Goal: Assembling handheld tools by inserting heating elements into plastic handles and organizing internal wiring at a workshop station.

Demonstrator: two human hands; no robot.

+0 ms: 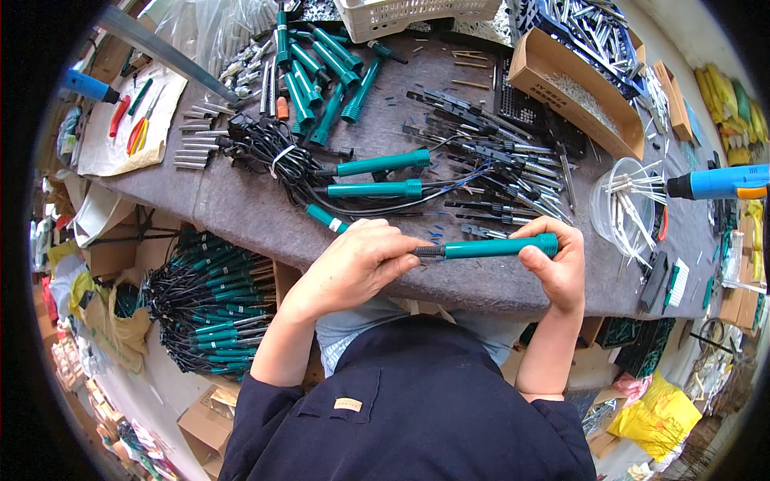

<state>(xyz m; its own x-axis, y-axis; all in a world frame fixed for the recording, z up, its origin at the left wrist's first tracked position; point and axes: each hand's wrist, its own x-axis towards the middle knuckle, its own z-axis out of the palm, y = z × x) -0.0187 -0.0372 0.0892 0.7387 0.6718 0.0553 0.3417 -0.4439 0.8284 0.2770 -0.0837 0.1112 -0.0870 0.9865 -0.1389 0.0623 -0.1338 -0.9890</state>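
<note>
Both hands (449, 264) on slim green soldering-iron handle (497, 248), black collar leftward.

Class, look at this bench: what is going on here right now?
A person holds one green handle level above the table edge, the right hand gripping its far end and the left hand pinching the black end. More green handles with black cords lie on the grey table behind.

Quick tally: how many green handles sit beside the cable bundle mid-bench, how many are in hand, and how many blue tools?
Green handles lying beside the black cable bundle: 3
Green handle held by left hand and right hand: 1
Blue tools: 2
Total: 6
</note>
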